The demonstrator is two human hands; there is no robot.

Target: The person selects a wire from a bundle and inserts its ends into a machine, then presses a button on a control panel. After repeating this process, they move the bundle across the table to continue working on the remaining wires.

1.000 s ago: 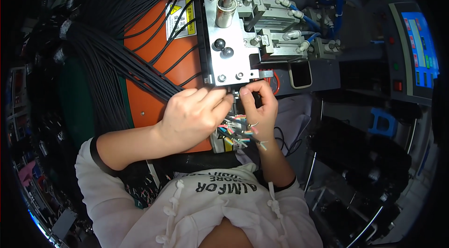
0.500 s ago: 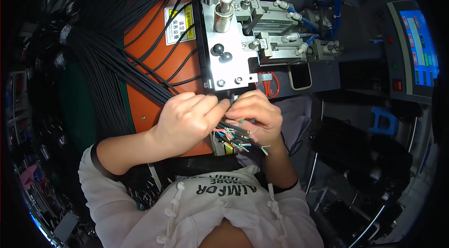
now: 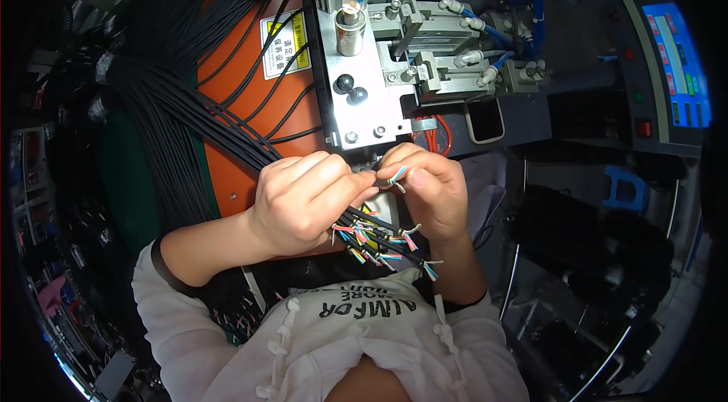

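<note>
My left hand is closed around a bundle of black cables, its thumb and forefinger pinching a single cable forward. The bundle's stripped ends fan out below that hand, showing thin red, blue, yellow and white wires. My right hand has its fingertips pinched at the end of the single cable, where coloured wires stick up between both hands. Just beyond the fingertips stands a metal machine head with black knobs. The fingers partly hide where the cable is gripped.
An orange panel lies under the cables at left, with a warning label. Pneumatic cylinders with blue hoses fill the back. A screen stands at far right, and a blue stool below it.
Both hands have drawn slightly back from the machine head. The pinched cable's coloured wires now show between my fingers, and the hanging bundle ends sit lower.
</note>
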